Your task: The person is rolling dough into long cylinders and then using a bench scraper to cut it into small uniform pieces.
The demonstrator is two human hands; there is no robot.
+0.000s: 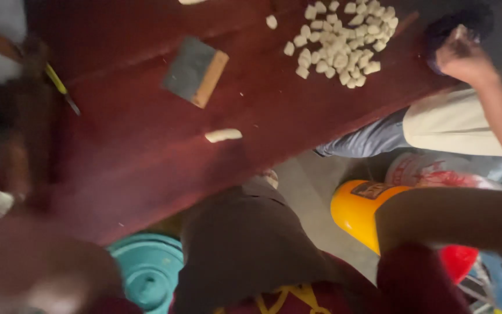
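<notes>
- Yellow plastic container (pixel 355 218), on the floor right of the table: dark rectangular label (pixel 373 189) on its upper face.
- White sack (pixel 437 173), behind the container: red printing on its surface, partly hidden.

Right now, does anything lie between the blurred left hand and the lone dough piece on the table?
Nothing visible does. Only bare red table lies between the blurred left hand and the dough piece; the scraper sits beyond it, apart.

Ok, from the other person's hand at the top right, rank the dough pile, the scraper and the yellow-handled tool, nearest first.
1. dough pile, just left of that hand
2. scraper, mid-table
3. yellow-handled tool, far left
</notes>
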